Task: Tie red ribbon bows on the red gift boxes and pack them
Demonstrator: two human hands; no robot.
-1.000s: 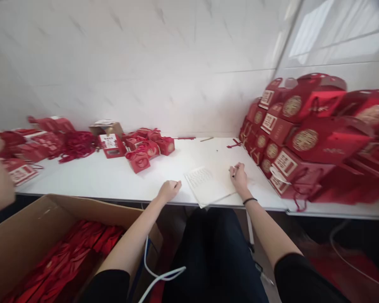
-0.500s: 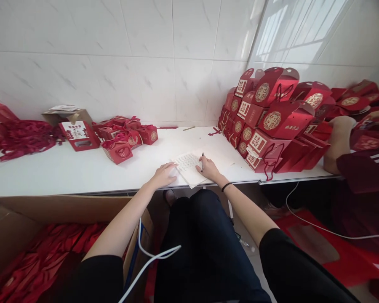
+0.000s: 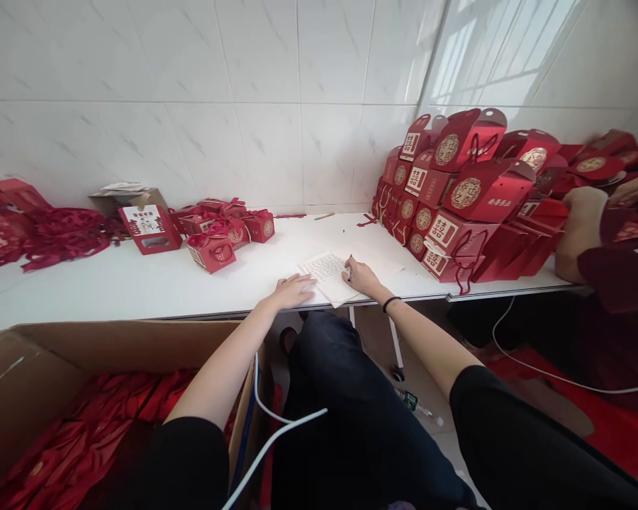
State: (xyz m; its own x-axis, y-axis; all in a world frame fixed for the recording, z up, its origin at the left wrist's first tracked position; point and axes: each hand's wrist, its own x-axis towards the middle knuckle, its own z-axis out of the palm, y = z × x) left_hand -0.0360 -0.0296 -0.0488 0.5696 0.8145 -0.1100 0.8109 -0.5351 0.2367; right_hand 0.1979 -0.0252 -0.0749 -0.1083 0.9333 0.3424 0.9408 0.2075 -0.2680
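- Right grip (image 3: 362,275): fingers curled and closed on a pen (image 3: 349,277), slim, dark and hard, held steeply; we cannot make out whether its tip meets the page.
- Left grip (image 3: 295,290): palm down, fingers laid out nearly straight, nothing clasped; we note the fingertips at the left edge of the paper.
- Paper (image 3: 337,289): thin, off-white, matte, turned askew with one corner toward us; rows of small dark characters fill its upper left portion, too small for us to read.
- Position: we find the paper between the two grips, the pen above its right side, within the right grip.
- Black band (image 3: 390,303), narrow, round the right wrist.
- Bench (image 3: 255,273): smooth, white, flat, straight front edge.
- Right of the paper, well apart, we record stacked red boxes (image 3: 457,191): folded card, rounded handle flaps, gold medallions, cord loops.
- Left side: small red boxes (image 3: 213,251), a box with a white printed panel (image 3: 149,230), a tangled heap of red ribbon (image 3: 66,237).
- Below left: cardboard carton (image 3: 47,347) holding red, sheeny, creased pieces.
- Far right: a co-worker's forearm (image 3: 582,219).
- Behind: pale, glossy, grey-veined wall tiles (image 3: 266,156).
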